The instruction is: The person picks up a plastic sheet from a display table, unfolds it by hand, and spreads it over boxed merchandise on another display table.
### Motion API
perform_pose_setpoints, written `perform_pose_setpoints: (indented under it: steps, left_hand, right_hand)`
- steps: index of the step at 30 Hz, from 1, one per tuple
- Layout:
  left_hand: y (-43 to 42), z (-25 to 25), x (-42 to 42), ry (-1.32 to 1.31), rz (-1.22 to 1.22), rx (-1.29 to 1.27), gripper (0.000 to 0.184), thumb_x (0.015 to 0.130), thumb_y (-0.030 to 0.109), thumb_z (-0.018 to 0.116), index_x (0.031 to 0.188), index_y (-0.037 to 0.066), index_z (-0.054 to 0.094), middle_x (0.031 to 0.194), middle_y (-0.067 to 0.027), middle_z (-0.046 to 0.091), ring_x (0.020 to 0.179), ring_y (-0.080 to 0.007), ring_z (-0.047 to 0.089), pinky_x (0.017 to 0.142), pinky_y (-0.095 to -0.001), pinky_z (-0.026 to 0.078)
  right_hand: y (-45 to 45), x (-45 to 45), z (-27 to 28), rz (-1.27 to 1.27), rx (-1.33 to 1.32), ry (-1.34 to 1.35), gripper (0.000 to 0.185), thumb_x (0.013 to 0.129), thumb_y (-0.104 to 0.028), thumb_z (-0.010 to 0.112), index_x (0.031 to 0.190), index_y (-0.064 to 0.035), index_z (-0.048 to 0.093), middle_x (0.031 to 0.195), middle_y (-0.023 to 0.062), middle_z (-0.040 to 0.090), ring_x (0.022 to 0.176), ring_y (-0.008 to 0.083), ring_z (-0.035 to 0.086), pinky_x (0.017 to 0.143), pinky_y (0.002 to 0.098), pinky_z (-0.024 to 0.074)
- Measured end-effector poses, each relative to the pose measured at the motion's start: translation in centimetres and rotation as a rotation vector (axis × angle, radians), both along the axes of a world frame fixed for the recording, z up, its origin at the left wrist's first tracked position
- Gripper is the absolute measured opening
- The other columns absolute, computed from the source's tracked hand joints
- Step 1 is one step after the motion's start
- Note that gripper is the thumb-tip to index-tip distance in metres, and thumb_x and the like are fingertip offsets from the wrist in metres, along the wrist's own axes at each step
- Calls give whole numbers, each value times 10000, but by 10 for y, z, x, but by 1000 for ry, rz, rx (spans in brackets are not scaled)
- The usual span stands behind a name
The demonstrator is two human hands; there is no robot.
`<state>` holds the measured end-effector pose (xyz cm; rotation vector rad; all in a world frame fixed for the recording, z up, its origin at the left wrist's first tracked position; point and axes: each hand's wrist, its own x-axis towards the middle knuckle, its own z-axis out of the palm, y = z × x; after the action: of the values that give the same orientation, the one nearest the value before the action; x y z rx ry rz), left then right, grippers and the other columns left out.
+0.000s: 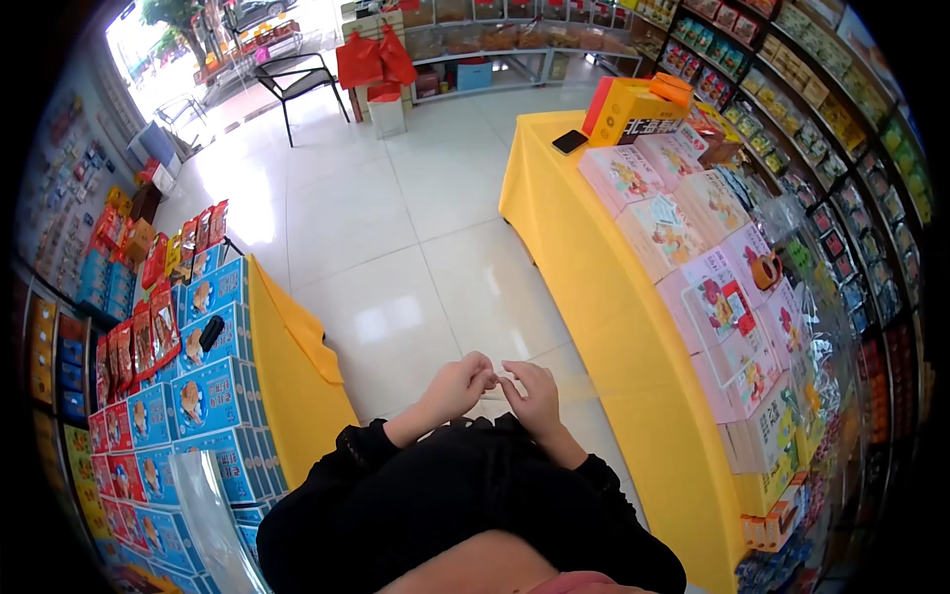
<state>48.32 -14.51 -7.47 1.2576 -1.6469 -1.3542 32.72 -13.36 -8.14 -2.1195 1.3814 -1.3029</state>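
My left hand (458,386) is held in front of my body at the lower middle, its fingers curled together. Close beside it, my right hand (533,394) has its fingers bent toward the left one, and the fingertips of both nearly meet. Something tiny may be between the fingertips, too small to make out. Both hands are above the tiled floor (396,198), between two tables with yellow cloths, and touch neither table.
On the left, blue boxes (205,396), red packets (143,342) and a black object (211,333) lie on a table. The right table (604,327) holds pink boxes (717,297), a phone (569,142) and a yellow box (638,111). A chair (297,79) stands farther off.
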Motion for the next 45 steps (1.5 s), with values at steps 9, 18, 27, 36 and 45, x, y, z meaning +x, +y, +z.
perform_pose_setpoints:
  steps: [9,18,27,36,45]
  left_hand:
    - [9,33,-6,237,31,56,146,840,120,450,832,-24,426,733,-107,591,744,-142,596,616,-252,487]
    - [10,32,-16,203,-5,-32,126,827,115,469,830,-8,445,727,-106,605,674,-146,600,603,-245,475]
    - [12,46,-20,181,-57,46,81,834,62,451,866,-13,444,815,-90,586,824,-144,581,667,-248,495]
    - [13,50,-21,250,-73,59,84,833,68,458,863,-10,448,813,-85,583,808,-139,582,669,-244,490]
    - [12,42,-21,115,-59,-29,102,831,91,469,864,-5,471,732,-75,585,723,-125,589,612,-230,470]
  right_hand:
    - [2,-3,12,30,-338,50,259,620,-39,637,874,-76,600,852,39,572,745,198,540,605,308,360]
    - [5,-14,20,-49,-432,128,216,602,-22,636,813,-63,618,852,40,598,790,197,571,673,317,418]
    - [8,-21,27,-68,-510,148,214,613,-36,632,824,-65,617,868,47,599,803,207,571,676,319,421]
    - [9,-21,25,-98,-534,200,214,628,-41,616,839,-74,610,885,40,595,822,191,567,709,308,411]
    - [11,-16,15,-133,-502,165,207,615,-43,641,812,-72,585,857,31,586,763,176,555,669,303,391]
